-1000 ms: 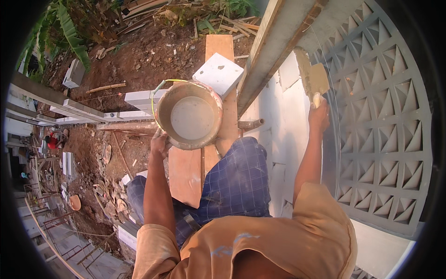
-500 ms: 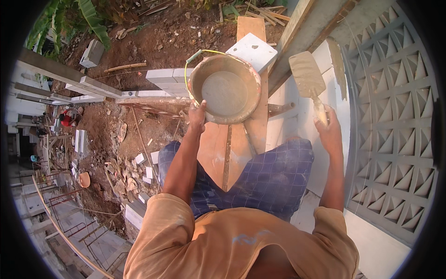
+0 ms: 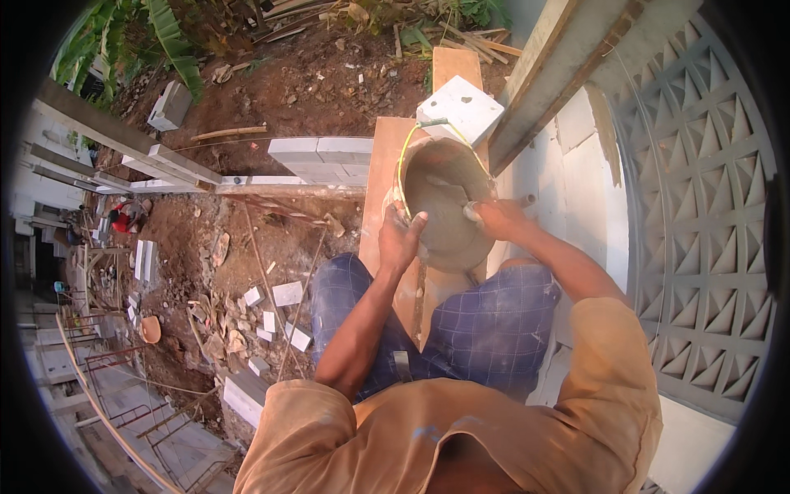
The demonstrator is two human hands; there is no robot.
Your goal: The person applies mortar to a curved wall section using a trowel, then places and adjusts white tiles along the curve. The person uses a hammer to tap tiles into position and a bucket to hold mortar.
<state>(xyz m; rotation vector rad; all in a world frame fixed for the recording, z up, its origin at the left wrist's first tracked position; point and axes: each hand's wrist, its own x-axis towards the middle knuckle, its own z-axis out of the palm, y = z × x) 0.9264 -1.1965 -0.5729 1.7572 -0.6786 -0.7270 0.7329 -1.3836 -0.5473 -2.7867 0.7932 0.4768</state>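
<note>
A round mortar bucket [image 3: 445,155] is tipped toward me above the planks, between my knees. Wet grey mortar [image 3: 444,235] lies inside it. Closed around the near left part of the rim is my left hand [image 3: 401,236], thumb on top. My right hand [image 3: 502,219] reaches in over the right side, fingers wrapped round the pale handle of a trowel [image 3: 451,191]. The trowel's blade is down in the bucket and partly hidden by mortar. The bucket's yellow wire handle [image 3: 402,169] stands up along the far rim.
Wooden planks [image 3: 380,156] run beneath the bucket, with a white block [image 3: 461,109] beyond it. At right rise a white block wall [image 3: 588,181] and a grey patterned vent panel [image 3: 708,239]. Rubble ground [image 3: 197,247] lies lower left; a person in red [image 3: 125,217] is far off.
The trowel has gone from the right, beside the wall, down into the bucket with my right hand. The bucket has tipped toward me and shifted right, my left hand still on its rim.
</note>
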